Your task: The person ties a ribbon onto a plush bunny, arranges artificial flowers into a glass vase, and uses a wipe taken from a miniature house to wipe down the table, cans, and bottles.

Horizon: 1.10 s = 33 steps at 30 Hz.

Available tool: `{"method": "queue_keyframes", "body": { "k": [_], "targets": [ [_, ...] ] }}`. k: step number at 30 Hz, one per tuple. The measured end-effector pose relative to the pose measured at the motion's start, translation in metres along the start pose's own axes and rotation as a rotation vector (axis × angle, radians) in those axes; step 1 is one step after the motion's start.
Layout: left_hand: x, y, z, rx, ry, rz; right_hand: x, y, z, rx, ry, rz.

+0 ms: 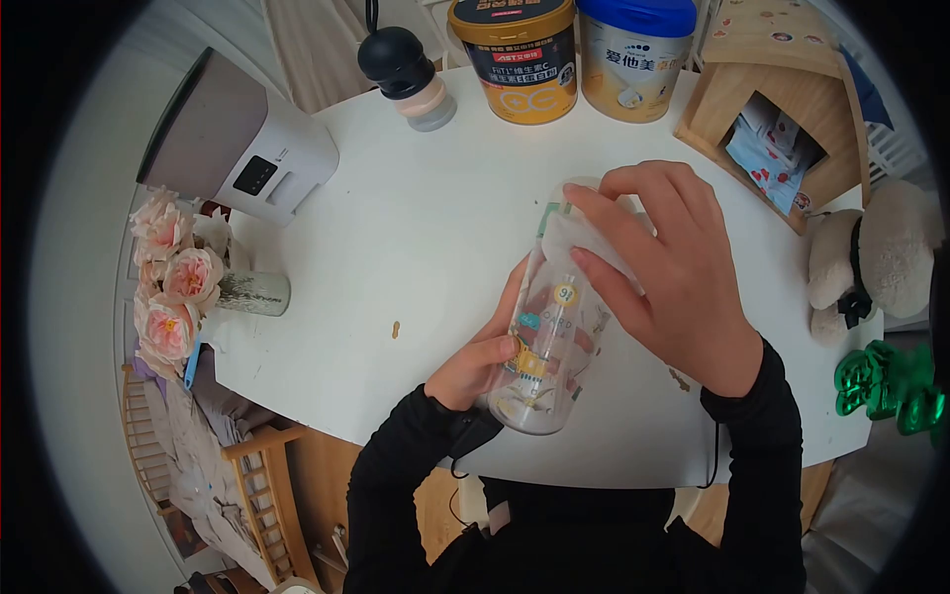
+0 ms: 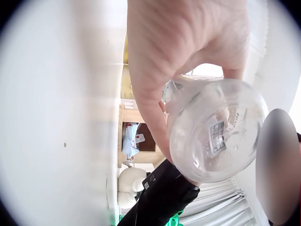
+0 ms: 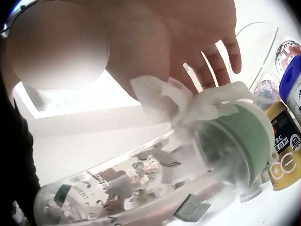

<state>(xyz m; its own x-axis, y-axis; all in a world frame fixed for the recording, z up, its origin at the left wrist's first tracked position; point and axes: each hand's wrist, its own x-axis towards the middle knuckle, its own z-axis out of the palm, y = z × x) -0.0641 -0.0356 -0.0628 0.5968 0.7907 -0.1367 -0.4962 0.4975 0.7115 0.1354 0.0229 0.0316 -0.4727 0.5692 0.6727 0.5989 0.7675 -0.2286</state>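
Note:
A clear plastic water bottle (image 1: 539, 406) with printed pictures and letters leans over the table, its base toward the person. My left hand (image 1: 467, 368) grips it low on the side, thumb across the front. In the left wrist view the round bottle base (image 2: 214, 150) faces the camera. My right hand (image 1: 683, 272) holds a thin white tissue (image 3: 160, 96) against the top of the bottle, thumb and index finger curved around it. A green lid part (image 3: 247, 134) shows beside the tissue in the right wrist view; the tissue covers part of it.
On the white table (image 1: 396, 218) stand a pet feeder (image 1: 237, 139), a black-capped bottle (image 1: 406, 74), a yellow-and-black tub (image 1: 520, 64), a blue-lidded can (image 1: 633, 64) and a wooden house box (image 1: 767, 64). A flower vase (image 1: 255, 293) lies at left, a plush toy (image 1: 891, 243) sits at right.

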Motion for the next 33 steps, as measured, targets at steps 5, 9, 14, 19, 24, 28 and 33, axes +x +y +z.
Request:
{"method": "queue_keyframes", "body": {
  "k": [5, 9, 14, 19, 24, 28, 33],
  "targets": [
    [-0.005, 0.005, 0.005, -0.028, 0.005, -0.066, -0.012, -0.006, 0.014, 0.081, -0.089, 0.03],
    [-0.006, 0.004, 0.004, 0.06, 0.208, -0.021, -0.023, -0.022, 0.026, 0.102, -0.15, -0.043],
    [0.012, 0.002, 0.002, 0.136, 0.2, 0.173, -0.044, -0.046, 0.045, 0.138, -0.205, -0.177],
    [0.009, 0.006, 0.003, 0.079, 0.184, 0.151, -0.048, -0.046, 0.045, 0.183, -0.304, -0.32],
    [0.0, 0.006, 0.005, 0.129, 0.272, 0.089, -0.028, -0.033, 0.024, 0.167, -0.203, -0.285],
    [-0.002, 0.008, 0.011, 0.057, 0.261, 0.083, -0.019, -0.02, 0.016, 0.074, -0.102, -0.165],
    [0.004, 0.003, 0.001, 0.014, -0.047, 0.009, -0.009, -0.003, 0.004, -0.106, 0.053, -0.057]
  ]
}}
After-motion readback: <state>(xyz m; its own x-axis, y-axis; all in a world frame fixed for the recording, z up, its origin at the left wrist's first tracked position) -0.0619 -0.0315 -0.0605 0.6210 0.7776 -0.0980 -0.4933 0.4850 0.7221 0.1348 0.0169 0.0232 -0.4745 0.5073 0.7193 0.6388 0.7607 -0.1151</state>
